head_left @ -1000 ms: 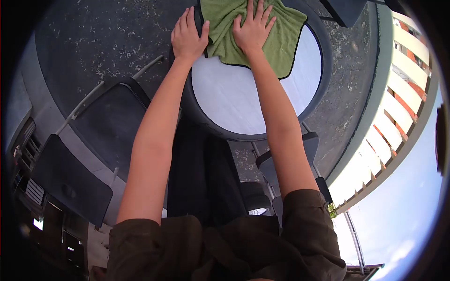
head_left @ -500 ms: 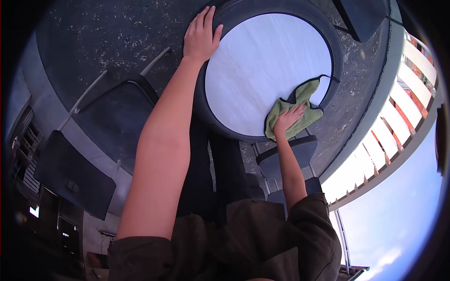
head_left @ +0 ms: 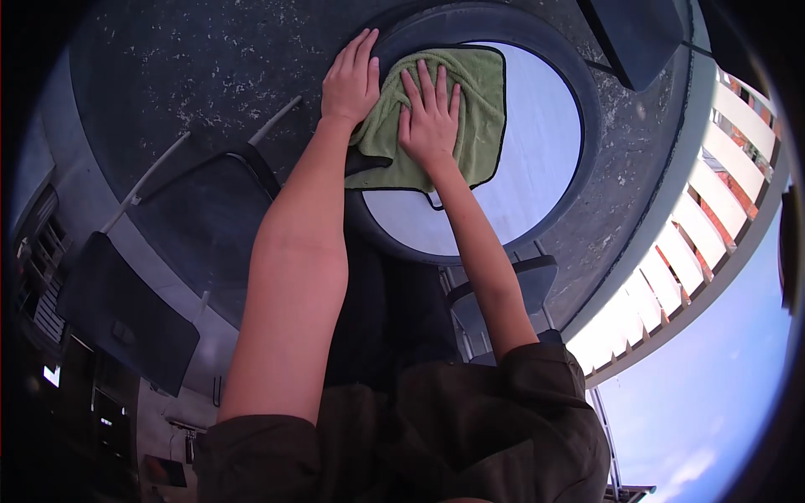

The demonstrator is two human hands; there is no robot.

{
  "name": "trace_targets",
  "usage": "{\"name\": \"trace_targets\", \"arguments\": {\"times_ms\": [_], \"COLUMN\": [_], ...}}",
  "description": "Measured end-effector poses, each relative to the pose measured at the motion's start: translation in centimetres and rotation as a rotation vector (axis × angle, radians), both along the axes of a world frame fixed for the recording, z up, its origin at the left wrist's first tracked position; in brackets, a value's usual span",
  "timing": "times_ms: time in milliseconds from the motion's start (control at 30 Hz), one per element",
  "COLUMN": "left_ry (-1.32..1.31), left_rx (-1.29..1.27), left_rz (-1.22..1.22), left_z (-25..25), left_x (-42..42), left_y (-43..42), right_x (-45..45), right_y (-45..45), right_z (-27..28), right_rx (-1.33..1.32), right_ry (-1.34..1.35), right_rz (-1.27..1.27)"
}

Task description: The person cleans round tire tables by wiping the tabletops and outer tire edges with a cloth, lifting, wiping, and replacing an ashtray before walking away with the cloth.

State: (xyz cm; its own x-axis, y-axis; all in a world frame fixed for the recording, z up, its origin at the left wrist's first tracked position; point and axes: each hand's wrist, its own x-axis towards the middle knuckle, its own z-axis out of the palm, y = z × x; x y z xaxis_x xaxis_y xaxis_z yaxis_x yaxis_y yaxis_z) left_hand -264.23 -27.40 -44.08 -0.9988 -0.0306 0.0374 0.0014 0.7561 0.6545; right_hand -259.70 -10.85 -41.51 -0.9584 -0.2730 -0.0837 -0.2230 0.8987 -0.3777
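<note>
My right hand (head_left: 431, 124) lies flat with fingers spread on a green cloth (head_left: 480, 126) with black edging. The cloth is spread over the left part of a round, white, marble-look tabletop (head_left: 537, 159), and one corner hangs over the left side. A thick dark rim (head_left: 589, 142), like a tyre, surrounds the top. On the rim's left side rests my left hand (head_left: 350, 84), its fingers stretched out and holding nothing. The cloth's left edge comes close to that hand; whether they touch I cannot tell.
A dark chair (head_left: 201, 197) stands to the left, and another chair (head_left: 511, 285) is near my right forearm. Part of a dark chair (head_left: 633, 38) shows at the upper right. Beyond the speckled floor (head_left: 184, 75), a white slatted railing (head_left: 679, 251) curves along the right.
My right hand has swept the cloth from the tabletop's lower right to its upper left, and the cloth now lies more spread out. My left hand stays on the rim.
</note>
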Motion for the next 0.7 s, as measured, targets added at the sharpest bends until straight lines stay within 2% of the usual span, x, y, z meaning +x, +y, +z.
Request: {"name": "trace_targets", "arguments": {"times_ms": [200,333,400,467,533,600,700], "left_ry": [-0.016,0.031,0.015,-0.021,-0.010,-0.005,0.003], "left_rx": [0.009,0.017,0.033,0.055,0.024,0.007,0.004], "left_rz": [-0.008,-0.029,-0.053,-0.040,-0.042,-0.041,-0.042], "left_z": [-0.1,-0.1,0.3,1.0,1.0,1.0,0.9], "left_x": [0.0,0.2,0.0,-0.2,-0.1,0.0,0.2], "left_y": [0.0,0.1,-0.2,-0.4,-0.4,-0.5,-0.3], "right_x": [-11.4,-12.1,-7.8,-0.6,8.0,16.1,24.5], "right_y": [4.5,14.7,23.0,27.2,29.8,28.8,21.6], "right_z": [0.6,-0.5,-2.5,-1.7,-1.9,-1.3,-0.6], "right_rx": [-0.128,0.011,0.066,0.104,0.187,0.196,0.187], "right_ry": [0.118,0.248,0.267,0.177,0.161,0.058,-0.050], "right_rz": [0.247,0.037,0.037,-0.119,-0.144,-0.092,0.079]}}
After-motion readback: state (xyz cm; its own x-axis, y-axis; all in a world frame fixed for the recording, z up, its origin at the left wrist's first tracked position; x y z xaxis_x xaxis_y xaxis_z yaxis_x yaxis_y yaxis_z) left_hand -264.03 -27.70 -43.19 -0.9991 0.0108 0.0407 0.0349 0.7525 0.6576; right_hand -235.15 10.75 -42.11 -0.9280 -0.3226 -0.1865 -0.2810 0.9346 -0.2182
